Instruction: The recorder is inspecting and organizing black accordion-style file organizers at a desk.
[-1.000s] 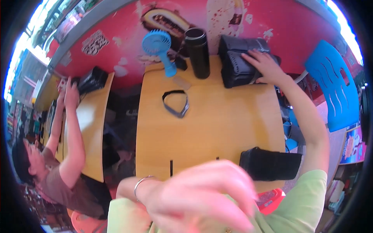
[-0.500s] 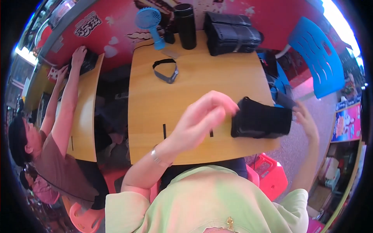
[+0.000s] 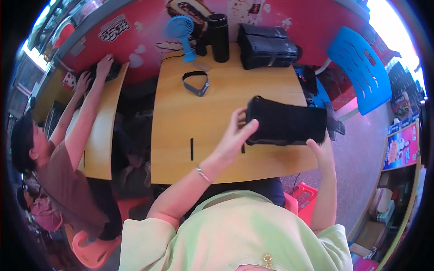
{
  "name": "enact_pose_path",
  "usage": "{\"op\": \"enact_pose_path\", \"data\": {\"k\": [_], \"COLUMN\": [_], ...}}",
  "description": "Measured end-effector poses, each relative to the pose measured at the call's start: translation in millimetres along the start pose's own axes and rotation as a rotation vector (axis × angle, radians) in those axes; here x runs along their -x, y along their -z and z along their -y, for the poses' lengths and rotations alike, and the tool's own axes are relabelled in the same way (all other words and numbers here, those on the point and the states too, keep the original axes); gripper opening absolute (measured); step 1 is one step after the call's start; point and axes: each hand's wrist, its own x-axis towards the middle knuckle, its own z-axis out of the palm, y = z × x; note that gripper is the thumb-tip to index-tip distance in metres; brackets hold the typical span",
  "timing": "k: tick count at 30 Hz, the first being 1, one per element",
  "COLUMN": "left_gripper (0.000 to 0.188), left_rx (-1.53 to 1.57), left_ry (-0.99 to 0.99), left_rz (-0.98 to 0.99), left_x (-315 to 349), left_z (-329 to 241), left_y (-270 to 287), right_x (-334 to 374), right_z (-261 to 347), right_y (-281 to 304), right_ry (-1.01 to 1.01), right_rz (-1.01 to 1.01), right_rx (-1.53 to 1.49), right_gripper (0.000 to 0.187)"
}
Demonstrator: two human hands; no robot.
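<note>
A black case [image 3: 287,124] is at the near right of a wooden table [image 3: 174,126]. The person's left hand [image 3: 236,137] grips its left end; the right hand [image 3: 323,151], apart from it a moment ago, now grasps its right end, giving a two-handed hold.

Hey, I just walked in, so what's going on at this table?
The person's left hand grips the left end of a black bundle, and the right hand holds its near right corner, at the right side of a wooden table. Toward the far edge are a blue fan, a black flask and a second bundle; a grey strap lies nearer. On the left, another person reaches across the next table.
</note>
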Motion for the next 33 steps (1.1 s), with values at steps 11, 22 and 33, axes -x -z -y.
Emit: {"op": "enact_pose_path", "data": {"k": [11, 22, 33], "left_gripper": [0.059, 0.062, 0.059], "left_rx": [0.04, -1.288, -1.392], "left_ry": [-0.097, -0.453, -0.653], "left_rz": [-0.575, -1.092, -0.717], "left_x": [75, 59, 47], "left_z": [-35, -2, 15], "left_y": [178, 176, 165], "right_x": [-55, -83, -108], "right_z": [17, 26, 43], "right_y": [-209, -227, -281], "right_ry": [0.004, 0.606, 0.855], "right_rz": [0.421, 0.205, 0.684], "right_rx": [-0.063, 0.515, 0.589], "right_gripper": [0.096, 0.06, 0.03]}}
